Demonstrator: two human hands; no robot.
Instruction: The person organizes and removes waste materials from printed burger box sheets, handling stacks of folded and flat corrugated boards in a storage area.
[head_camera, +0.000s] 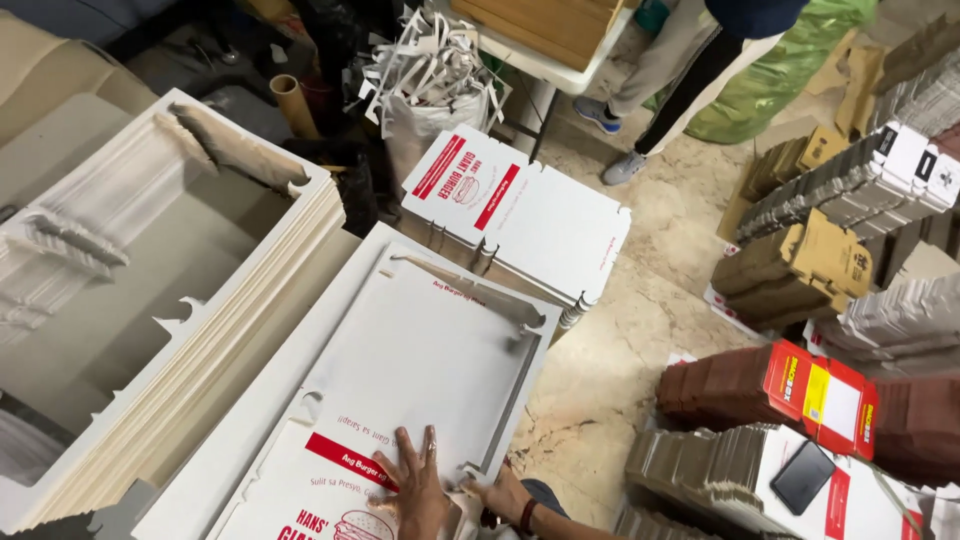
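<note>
Pressed the left hand (415, 485) flat, fingers spread, on the top printed white cardboard sheet (420, 370) at lower centre of the frame. Set the right hand (497, 492) at that sheet's lower right corner, grip too hidden to tell. Judged the work as partway: saw a stack of freed box blanks (530, 215) at upper centre and a thick pile of emptied waste frames (190, 330) at left, yet found the top sheet's blank not yet out of its border.
</note>
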